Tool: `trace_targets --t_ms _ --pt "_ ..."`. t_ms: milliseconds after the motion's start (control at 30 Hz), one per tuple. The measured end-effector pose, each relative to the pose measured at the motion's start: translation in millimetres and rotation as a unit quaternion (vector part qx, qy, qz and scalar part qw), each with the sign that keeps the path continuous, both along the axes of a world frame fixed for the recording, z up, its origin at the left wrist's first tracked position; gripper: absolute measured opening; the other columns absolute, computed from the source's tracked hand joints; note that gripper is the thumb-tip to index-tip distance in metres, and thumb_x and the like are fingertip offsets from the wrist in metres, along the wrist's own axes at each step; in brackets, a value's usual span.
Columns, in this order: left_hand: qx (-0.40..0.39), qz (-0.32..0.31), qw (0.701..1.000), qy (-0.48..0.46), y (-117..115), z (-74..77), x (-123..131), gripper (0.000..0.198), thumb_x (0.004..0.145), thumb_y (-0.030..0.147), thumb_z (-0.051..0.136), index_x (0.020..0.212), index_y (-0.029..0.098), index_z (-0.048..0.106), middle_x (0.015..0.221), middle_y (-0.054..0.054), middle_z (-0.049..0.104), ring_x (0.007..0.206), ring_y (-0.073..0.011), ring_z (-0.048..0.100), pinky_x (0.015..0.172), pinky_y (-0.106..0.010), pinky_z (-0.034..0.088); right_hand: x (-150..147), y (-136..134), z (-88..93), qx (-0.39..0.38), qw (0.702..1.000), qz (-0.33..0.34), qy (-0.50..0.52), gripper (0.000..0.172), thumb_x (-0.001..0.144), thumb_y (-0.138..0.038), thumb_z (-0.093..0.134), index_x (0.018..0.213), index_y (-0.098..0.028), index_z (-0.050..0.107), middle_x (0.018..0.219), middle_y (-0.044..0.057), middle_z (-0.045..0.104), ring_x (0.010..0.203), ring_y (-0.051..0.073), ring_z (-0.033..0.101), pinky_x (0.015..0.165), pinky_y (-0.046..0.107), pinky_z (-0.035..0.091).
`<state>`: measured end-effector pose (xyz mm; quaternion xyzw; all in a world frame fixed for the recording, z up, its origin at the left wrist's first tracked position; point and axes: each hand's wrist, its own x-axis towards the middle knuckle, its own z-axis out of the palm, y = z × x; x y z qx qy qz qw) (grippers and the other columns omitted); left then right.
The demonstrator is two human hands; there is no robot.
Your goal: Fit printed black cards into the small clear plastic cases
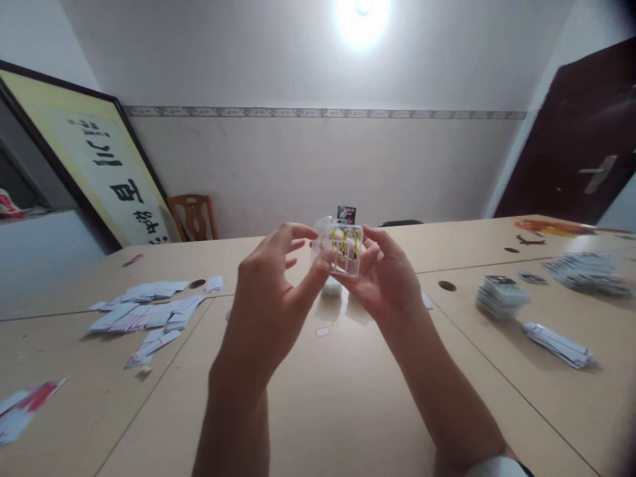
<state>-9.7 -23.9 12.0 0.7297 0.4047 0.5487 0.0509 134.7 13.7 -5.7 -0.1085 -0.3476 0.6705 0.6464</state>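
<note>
Between my two hands, above the table, is a small clear plastic box (352,266) with compartments and yellow-and-black pieces inside. A translucent flap, seemingly its lid, stands out on the left side. My left hand (273,275) pinches the box's left side between thumb and fingers. My right hand (387,271) grips its right side, with the palm partly under it. Behind the box a dark printed card (346,214) sticks up. Under the hands, a stack of clear cases (332,287) is partly hidden. A small red-bordered label (323,331) lies on the table in front.
White paper slips (144,315) are spread on the left of the table (338,411). To the right are a stack of clear cases (501,296), a bundle of white strips (559,344) and more flat packs (586,273). A pink cutter (133,260) lies far left. A wooden chair (193,215) stands behind.
</note>
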Motion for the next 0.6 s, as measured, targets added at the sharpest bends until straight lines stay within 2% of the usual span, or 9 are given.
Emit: trace_targets --t_ms 133,267,400,533,600 --pt "0.028 0.028 0.998 0.043 6 -5.4 14 0.026 0.088 0.042 0.068 0.103 0.022 0.062 0.106 -0.006 0.068 0.101 -0.024 0.067 0.088 -0.041 0.058 -1 1 -1.9 0.002 1.0 0.009 0.01 0.015 0.085 -0.032 0.059 0.094 -0.02 0.059 0.09 0.006 0.07 0.098 0.024 0.068 0.095 0.047 0.054" --pt "0.039 0.046 0.996 0.07 13 -9.1 22 0.028 0.086 0.038 0.071 0.105 0.02 0.062 0.112 -0.009 0.06 0.1 -0.0235 0.065 0.081 -0.038 0.059 1 1 -3.5 0.015 1.0 0.012 -0.003 0.018 0.084 -0.035 0.059 0.096 -0.021 0.058 0.094 0.008 0.07 0.101 0.027 0.068 0.091 0.051 0.056" --pt "0.054 0.043 0.997 0.046 20 -9.1 19 0.017 0.084 0.028 0.073 0.095 0.018 0.063 0.105 -0.007 0.057 0.096 -0.0212 0.065 0.077 -0.034 0.06 2 3 -3.4 -0.011 1.0 0.013 0.005 0.025 0.081 -0.03 0.067 0.1 -0.022 0.054 0.099 0.008 0.07 0.103 0.027 0.068 0.09 0.051 0.057" --pt "0.051 0.068 0.996 0.005 28 -9.0 13 0.029 0.077 0.034 0.08 0.094 0.019 0.062 0.108 -0.007 0.056 0.084 -0.0177 0.064 0.069 -0.031 0.057 -2 5 -3.2 -0.023 0.999 -0.024 0.029 0.034 0.078 -0.028 0.074 0.102 -0.024 0.049 0.103 0.006 0.068 0.108 0.024 0.067 0.091 0.044 0.058" --pt "0.042 0.077 0.996 0.0 31 -9.6 11 0.033 0.075 0.039 0.082 0.09 0.02 0.059 0.101 -0.006 0.06 0.077 -0.0163 0.062 0.065 -0.03 0.055 -5 6 -4.3 -0.018 0.998 -0.042 0.031 0.039 0.076 -0.026 0.077 0.102 -0.024 0.048 0.101 0.005 0.067 0.108 0.022 0.068 0.09 0.039 0.059"
